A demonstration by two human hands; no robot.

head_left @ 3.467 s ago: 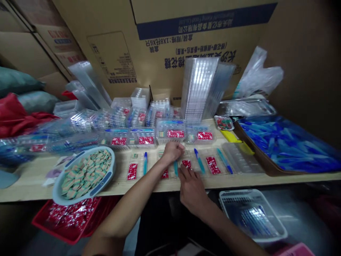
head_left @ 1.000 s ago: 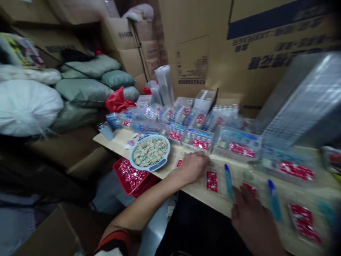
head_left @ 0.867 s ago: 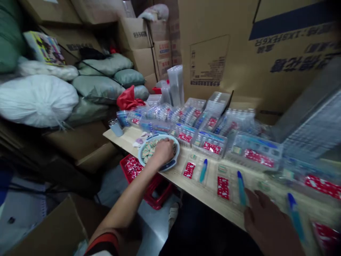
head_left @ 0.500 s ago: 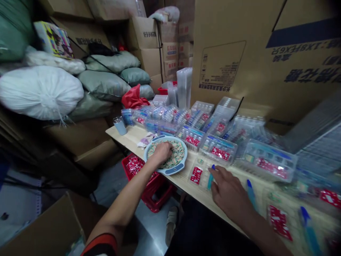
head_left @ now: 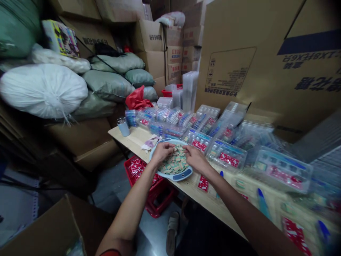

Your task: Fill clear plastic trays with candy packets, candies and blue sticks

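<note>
A light blue basin [head_left: 182, 175] on the table's near edge is full of small green-and-beige square pieces [head_left: 174, 164]. Over its left side is my left hand [head_left: 163, 152], fingers pinched together. My right hand [head_left: 196, 159] is at the right rim, thumb and fingers closed near the pieces. Whatever either pinch holds is too small to make out. Just right of the basin lies a clear tray with a red patterned packet [head_left: 203, 183] and a blue-capped pen [head_left: 219, 182], partly hidden by my right forearm.
Filled clear plastic trays [head_left: 229, 153] line the back of the table. A light blue cup [head_left: 123, 127] and a cloth [head_left: 150, 142] are at the left. Below stands a red crate [head_left: 128, 170] of red packets. Large cardboard boxes [head_left: 261, 64] rise behind.
My right hand has left the clear tray and moved left to the basin. My left hand has drawn back slightly from among the pieces. The view has shifted a little.
</note>
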